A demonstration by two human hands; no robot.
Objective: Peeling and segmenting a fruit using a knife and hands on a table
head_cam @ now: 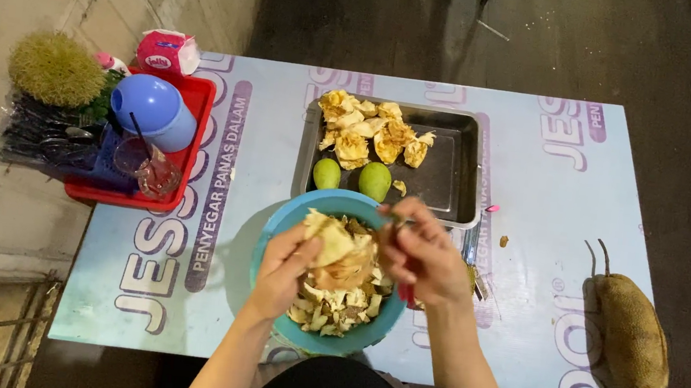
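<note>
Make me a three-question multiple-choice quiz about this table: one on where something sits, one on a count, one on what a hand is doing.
1. Where does the whole brown jackfruit lie?
A. in the metal tray
B. at the table's right end
C. in the red tray

2. How many green fruits lie in the metal tray?
A. two
B. four
C. none

3. What is the left hand doing?
A. resting flat on the table
B. holding a pale fruit piece over the blue bowl
C. lifting the blue jug

Answers: 1 B, it lies alone near the right edge. 2 A, two sit at the tray's front. 3 B, its fingers grip the piece above the bowl.
</note>
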